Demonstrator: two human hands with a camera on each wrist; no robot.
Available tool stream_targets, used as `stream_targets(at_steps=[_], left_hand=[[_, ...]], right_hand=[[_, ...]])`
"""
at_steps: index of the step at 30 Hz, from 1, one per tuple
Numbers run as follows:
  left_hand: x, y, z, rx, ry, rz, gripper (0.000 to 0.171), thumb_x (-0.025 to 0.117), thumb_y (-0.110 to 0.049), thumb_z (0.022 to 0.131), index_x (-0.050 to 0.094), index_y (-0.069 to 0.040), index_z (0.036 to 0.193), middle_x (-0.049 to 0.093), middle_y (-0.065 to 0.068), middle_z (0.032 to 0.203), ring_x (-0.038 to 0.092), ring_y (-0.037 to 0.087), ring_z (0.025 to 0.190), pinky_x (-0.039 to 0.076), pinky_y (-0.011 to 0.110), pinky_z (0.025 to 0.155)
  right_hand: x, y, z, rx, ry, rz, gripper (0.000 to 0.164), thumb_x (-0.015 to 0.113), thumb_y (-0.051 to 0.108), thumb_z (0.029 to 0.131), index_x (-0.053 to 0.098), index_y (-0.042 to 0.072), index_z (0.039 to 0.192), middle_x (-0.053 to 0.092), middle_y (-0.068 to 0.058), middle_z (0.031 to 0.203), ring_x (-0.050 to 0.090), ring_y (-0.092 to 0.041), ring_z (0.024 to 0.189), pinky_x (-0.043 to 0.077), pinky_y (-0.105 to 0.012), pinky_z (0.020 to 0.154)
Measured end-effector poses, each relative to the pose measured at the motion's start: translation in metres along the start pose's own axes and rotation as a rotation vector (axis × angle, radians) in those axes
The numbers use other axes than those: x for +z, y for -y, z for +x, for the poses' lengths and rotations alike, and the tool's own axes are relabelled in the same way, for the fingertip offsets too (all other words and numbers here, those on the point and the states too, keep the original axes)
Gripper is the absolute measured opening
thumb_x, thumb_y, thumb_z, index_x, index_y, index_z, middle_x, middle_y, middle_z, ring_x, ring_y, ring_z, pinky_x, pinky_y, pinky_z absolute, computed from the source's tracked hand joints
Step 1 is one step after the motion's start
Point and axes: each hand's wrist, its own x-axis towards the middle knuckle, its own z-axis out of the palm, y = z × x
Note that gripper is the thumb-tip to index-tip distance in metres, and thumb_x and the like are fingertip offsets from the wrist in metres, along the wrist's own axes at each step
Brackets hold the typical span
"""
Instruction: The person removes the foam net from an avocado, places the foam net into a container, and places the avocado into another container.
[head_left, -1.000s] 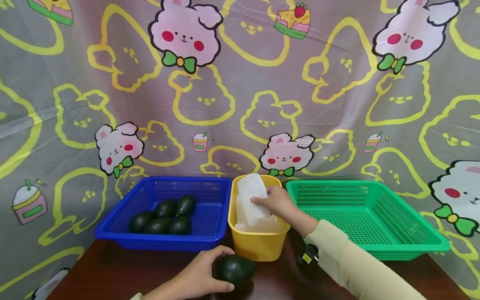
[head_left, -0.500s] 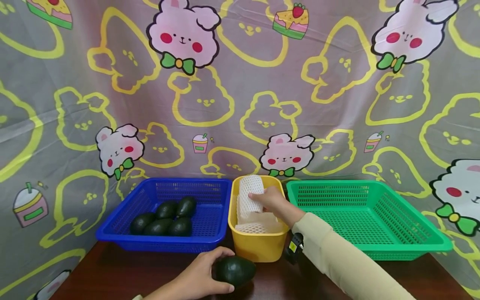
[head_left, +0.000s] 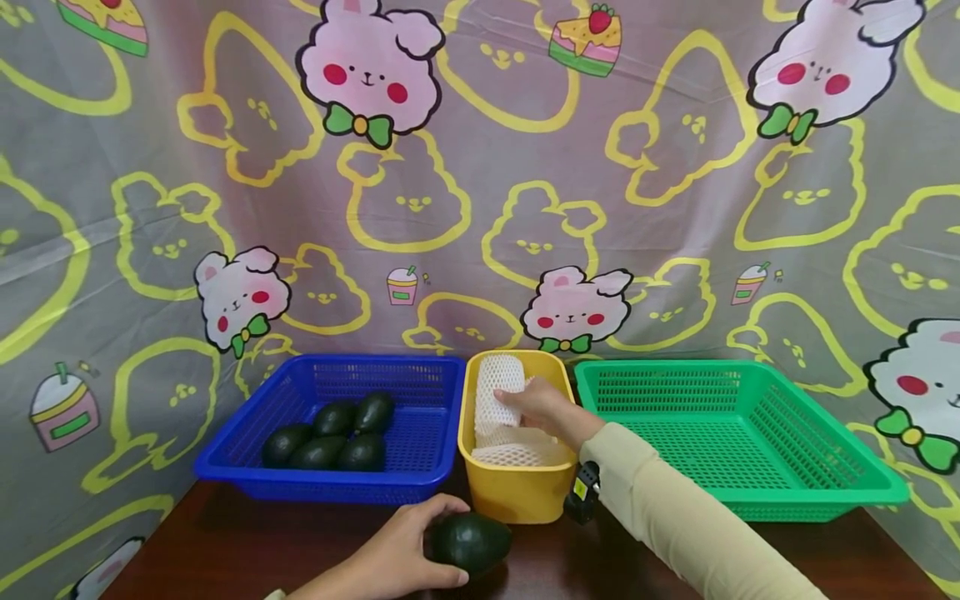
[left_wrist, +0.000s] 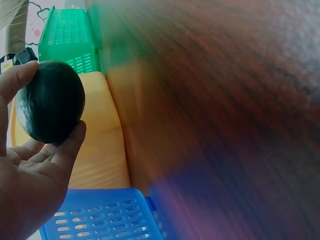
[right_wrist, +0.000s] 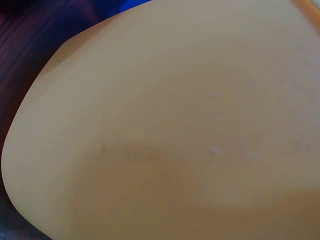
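Low over the dark table, my left hand (head_left: 397, 552) grips a dark green avocado (head_left: 472, 540) between thumb and fingers. The left wrist view shows the same avocado (left_wrist: 52, 102) from the side, fingertips under one end. My right hand (head_left: 546, 406) reaches into the yellow bin (head_left: 517, 493) and pinches a white foam net sleeve (head_left: 499, 377), thumb on its face. More foam sleeves (head_left: 517, 454) lie below it in the bin. The right hand's other fingers are mostly hidden behind the sleeve. In the right wrist view the bin's wall (right_wrist: 150, 100) fills nearly everything, and no hand shows.
Left of the bin stands a blue basket (head_left: 322, 483) holding several avocados (head_left: 318, 452). To its right is a green basket (head_left: 731, 442). A patterned cloth (head_left: 480, 208) hangs behind all three. The brown table (head_left: 247, 542) shows in front.
My right hand has shifted slightly left with the foam sleeve, which now stands more upright and a little lower in the bin. The left hand and its avocado stay put.
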Motion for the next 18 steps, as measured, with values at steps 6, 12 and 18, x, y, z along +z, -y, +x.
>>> stream_targets(at_steps=[6,12,18], left_hand=[[-0.0005,-0.0011,-0.0004,-0.002,0.002,-0.006,0.054,0.084,-0.03,0.073,0.058,-0.018,0.119,0.065,-0.011,0.098,0.062,0.006,0.088,0.051,0.025,0.074],[-0.0014,-0.0008,0.0001,0.001,0.002,-0.004,0.054,0.084,-0.03,0.073,0.058,-0.018,0.12,0.065,-0.011,0.099,0.062,0.006,0.088,0.051,0.025,0.074],[-0.0013,-0.0004,-0.0005,-0.001,0.004,0.001,0.054,0.084,-0.031,0.074,0.058,-0.018,0.12,0.065,-0.011,0.1,0.062,0.006,0.089,0.051,0.025,0.074]], right_hand=[[0.0002,-0.0001,-0.0011,0.019,-0.022,-0.081,0.074,0.068,0.029,0.092,0.031,-0.014,0.141,0.037,-0.03,0.143,0.051,-0.029,0.111,0.048,-0.04,0.093],[-0.0022,0.0013,-0.0017,0.022,-0.027,-0.201,0.076,0.07,0.034,0.09,0.036,-0.013,0.139,0.041,-0.029,0.142,0.055,-0.032,0.11,0.044,-0.045,0.097],[-0.0051,0.004,-0.0045,0.009,-0.037,-0.241,0.078,0.073,0.034,0.087,0.037,-0.013,0.138,0.043,-0.028,0.14,0.057,-0.035,0.11,0.045,-0.047,0.097]])
